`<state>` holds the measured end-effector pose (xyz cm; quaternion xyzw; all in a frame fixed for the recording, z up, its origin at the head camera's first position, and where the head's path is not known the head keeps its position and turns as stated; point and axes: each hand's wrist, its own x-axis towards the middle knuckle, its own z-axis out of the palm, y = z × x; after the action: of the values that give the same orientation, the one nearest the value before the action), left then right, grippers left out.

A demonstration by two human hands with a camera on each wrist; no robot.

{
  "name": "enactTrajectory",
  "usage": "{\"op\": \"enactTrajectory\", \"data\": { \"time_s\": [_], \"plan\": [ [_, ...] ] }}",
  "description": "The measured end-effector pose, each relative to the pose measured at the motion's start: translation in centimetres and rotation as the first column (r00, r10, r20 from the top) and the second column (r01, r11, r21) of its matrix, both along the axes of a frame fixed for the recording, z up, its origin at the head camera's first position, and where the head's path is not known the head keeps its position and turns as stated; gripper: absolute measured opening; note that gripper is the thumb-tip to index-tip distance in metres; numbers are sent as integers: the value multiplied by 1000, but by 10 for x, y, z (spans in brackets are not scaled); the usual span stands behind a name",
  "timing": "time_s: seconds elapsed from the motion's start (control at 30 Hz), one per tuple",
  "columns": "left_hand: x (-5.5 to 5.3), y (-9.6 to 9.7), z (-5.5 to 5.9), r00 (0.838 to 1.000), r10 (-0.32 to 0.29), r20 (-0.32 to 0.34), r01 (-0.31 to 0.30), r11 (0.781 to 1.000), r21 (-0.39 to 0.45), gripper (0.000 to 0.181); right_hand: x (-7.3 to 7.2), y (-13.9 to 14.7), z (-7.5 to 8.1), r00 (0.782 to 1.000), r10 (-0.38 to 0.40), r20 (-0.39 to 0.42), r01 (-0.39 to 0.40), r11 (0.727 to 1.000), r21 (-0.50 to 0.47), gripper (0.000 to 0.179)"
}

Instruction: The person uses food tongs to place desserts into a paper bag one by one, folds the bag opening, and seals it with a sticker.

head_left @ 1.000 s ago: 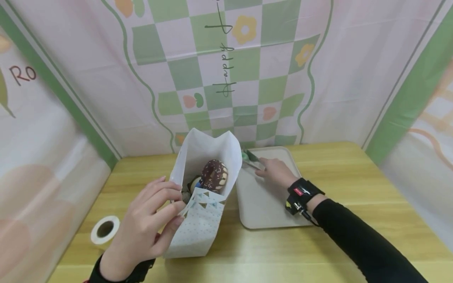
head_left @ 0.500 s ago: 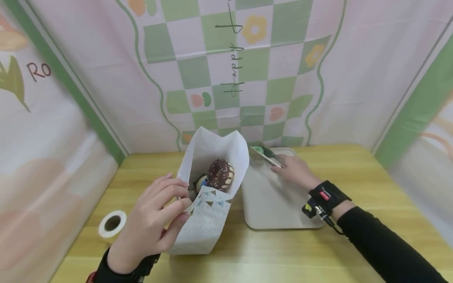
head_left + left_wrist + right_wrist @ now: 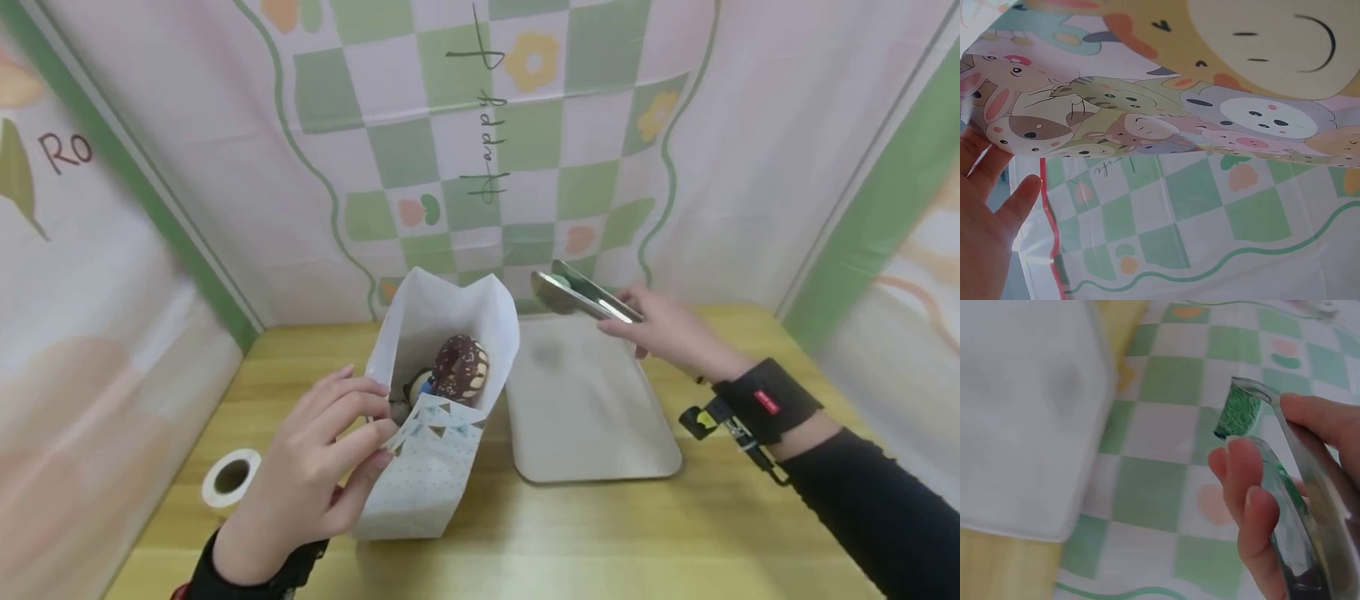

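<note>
A white paper bag [image 3: 420,492] stands open-topped on the table, with small triangles and dots on its front. Inside it lie a chocolate doughnut [image 3: 460,367] with sprinkles and other pieces, partly hidden. My left hand [image 3: 307,467] pinches the bag's left rim; in the left wrist view the bag's side [image 3: 1166,119] shows cartoon animals. My right hand [image 3: 675,329] grips metal tongs [image 3: 588,296] above the tray's far end. Between the tongs' ends is a green speckled piece [image 3: 1239,412], its exact kind unclear.
A light grey tray [image 3: 596,417] lies on the wooden table right of the bag. At the left, beside my left wrist, stands a white roll of tape or labels [image 3: 243,461]. A checked cloth [image 3: 480,150] hangs behind the table's far edge.
My right hand has raised the tongs off the tray and moved right, carrying the green piece between their ends. The left hand keeps its place at the bag's rim.
</note>
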<state>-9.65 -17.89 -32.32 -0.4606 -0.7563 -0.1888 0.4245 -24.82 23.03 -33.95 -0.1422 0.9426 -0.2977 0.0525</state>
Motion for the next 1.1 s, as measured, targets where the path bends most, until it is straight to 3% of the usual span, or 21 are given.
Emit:
{"op": "enactTrajectory", "data": {
  "time_s": [0.2,0.5,0.9,1.1],
  "plan": [
    [0,-1,1,1000,3,-3,-3,1000,5,37,12,-7,34,997,48,-53,-45,997,63,59],
    [0,-2,3,1000,5,3,-5,1000,6,38,26,-16,67,991,93,-94,-81,988,130,61],
    [0,-1,2,1000,4,8,-4,1000,2,38,57,-20,101,971,138,-195,-102,978,183,54],
    [-1,-1,3,1000,-1,4,1,1000,0,38,73,-27,114,951,205,-233,-143,955,260,58]
  ]
}}
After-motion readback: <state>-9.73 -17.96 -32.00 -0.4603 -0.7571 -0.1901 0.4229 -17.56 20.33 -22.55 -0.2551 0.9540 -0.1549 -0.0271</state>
